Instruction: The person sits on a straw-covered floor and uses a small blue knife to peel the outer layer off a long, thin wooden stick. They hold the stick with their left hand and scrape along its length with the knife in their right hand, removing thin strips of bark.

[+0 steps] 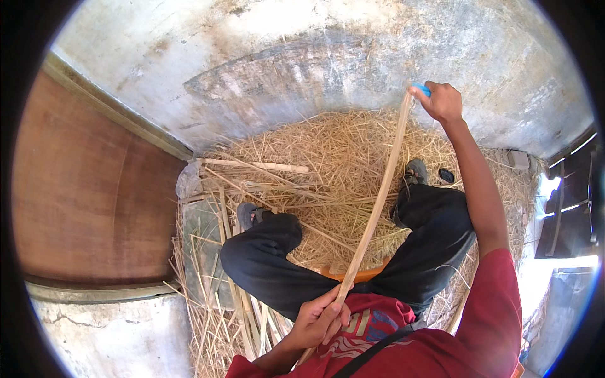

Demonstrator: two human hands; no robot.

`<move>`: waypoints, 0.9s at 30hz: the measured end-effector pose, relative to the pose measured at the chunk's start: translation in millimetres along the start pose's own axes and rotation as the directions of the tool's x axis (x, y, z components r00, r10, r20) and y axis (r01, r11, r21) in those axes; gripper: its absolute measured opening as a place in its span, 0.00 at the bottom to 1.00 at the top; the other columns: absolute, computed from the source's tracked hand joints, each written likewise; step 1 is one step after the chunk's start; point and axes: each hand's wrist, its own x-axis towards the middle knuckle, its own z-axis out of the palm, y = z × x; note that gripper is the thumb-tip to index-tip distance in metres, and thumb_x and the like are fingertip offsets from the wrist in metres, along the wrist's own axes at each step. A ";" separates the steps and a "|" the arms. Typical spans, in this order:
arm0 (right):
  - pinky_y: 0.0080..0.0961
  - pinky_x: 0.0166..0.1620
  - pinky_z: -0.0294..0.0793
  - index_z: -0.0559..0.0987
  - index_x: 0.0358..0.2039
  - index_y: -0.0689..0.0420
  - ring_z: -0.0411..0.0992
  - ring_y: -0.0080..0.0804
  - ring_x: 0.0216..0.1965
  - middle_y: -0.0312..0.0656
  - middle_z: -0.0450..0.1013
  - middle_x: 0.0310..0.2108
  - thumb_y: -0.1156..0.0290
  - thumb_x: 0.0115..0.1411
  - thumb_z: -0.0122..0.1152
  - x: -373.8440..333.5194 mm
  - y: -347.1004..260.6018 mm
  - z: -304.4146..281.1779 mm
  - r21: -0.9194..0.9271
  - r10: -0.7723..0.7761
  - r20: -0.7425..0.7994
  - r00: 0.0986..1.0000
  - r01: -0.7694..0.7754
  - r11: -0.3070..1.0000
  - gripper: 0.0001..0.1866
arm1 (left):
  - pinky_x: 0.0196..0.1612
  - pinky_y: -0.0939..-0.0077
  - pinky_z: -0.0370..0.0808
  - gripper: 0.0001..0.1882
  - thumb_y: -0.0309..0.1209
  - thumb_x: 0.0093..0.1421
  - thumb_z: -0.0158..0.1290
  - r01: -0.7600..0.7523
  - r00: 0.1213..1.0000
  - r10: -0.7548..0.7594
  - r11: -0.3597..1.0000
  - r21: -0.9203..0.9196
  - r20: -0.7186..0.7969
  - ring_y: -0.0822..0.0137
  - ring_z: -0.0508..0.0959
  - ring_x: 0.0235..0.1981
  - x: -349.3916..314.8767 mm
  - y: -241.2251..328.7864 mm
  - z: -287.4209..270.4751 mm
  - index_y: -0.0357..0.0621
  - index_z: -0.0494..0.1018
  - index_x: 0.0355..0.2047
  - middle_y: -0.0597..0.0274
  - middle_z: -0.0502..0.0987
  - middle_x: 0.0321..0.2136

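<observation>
A long pale bamboo strip [379, 208] runs slantwise from my lap up toward the wall. My left hand [319, 320] is closed round its lower part, close to my belly. At the strip's far end, my outstretched right hand [441, 102] is closed on a small blue-handled tool [421, 89]. That tool sits against the tip of the strip; its working end is too small to make out. The lower end of the strip passes under my left hand toward my shirt.
Straw-like shavings [340, 148] cover the floor round my feet. More bamboo strips [265, 166] lie at the left, some across a grey slab [203, 220]. Part of an orange seat [360, 274] shows under me. A stained wall [283, 69] stands ahead, a brown door [94, 189] at the left.
</observation>
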 end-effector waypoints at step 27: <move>0.38 0.21 0.70 0.79 0.18 0.58 0.74 0.43 0.17 0.45 0.71 0.13 0.24 0.48 0.44 -102.7 -149.2 -76.8 0.424 -0.470 0.251 0.846 0.340 0.839 0.43 | 0.11 0.90 0.56 0.24 0.30 0.68 0.42 -0.455 0.862 0.405 0.884 -0.111 -0.305 0.84 0.60 0.08 73.6 40.3 -30.6 0.38 0.57 0.63 0.64 0.71 0.26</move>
